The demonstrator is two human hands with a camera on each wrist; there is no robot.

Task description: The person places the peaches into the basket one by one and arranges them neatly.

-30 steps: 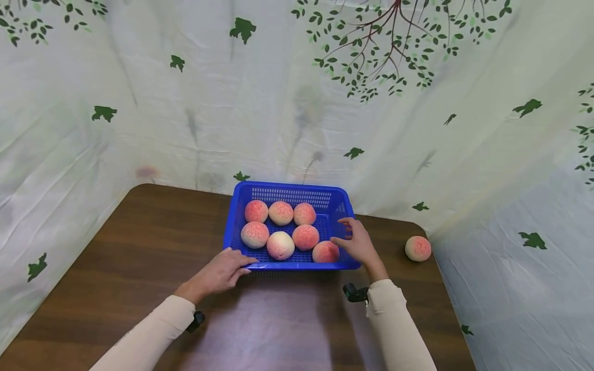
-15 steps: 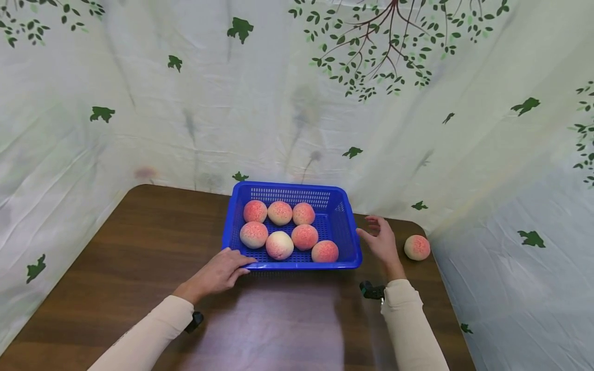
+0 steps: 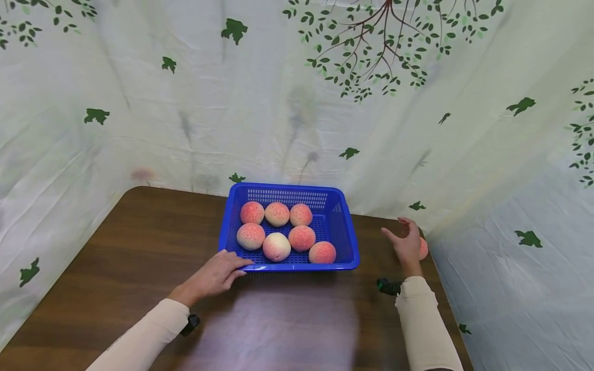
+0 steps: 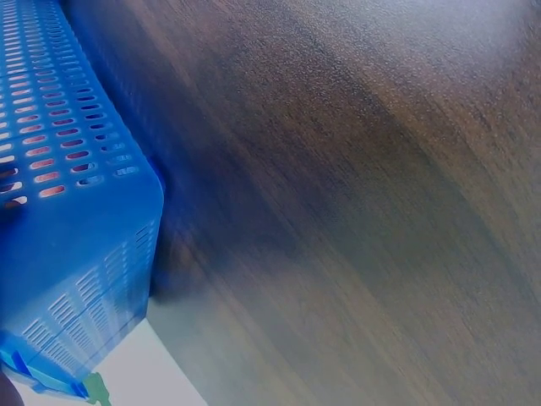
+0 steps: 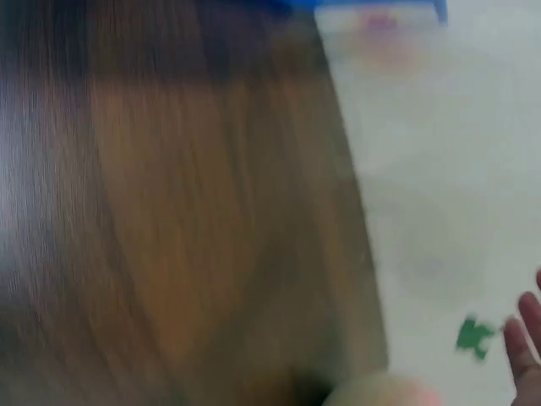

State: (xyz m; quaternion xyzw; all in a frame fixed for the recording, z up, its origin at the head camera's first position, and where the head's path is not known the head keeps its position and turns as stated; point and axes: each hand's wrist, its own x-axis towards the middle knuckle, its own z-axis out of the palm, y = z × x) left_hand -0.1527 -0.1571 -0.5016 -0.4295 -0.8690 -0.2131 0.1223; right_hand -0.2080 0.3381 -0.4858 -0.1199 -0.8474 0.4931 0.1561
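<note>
A blue plastic basket (image 3: 350, 242) holds several pink-and-cream peaches (image 3: 277, 247) in loose rows. My left hand (image 3: 215, 273) holds the basket's rim at the near left corner, fingers over the edge and thumb outside below it. The left wrist view shows the basket's slotted wall (image 4: 84, 211), but hardly any of the hand. My right hand (image 3: 406, 245) is right of the basket, fingers spread and holding nothing. It partly covers a single peach (image 3: 424, 249) near the table's right edge. In the blurred right wrist view, that peach (image 5: 385, 393) shows at the bottom, left of the fingers (image 5: 517, 347).
The brown wooden table (image 3: 125, 268) ends at the back and right against a pale curtain (image 3: 260, 103) printed with leaves and branches. The basket stands close to the table's back edge. Dark devices (image 3: 389, 286) are strapped at both wrists.
My right hand has moved right, from over the basket's right side to the lone peach, which it now partly hides. The left hand stays at the basket's rim.
</note>
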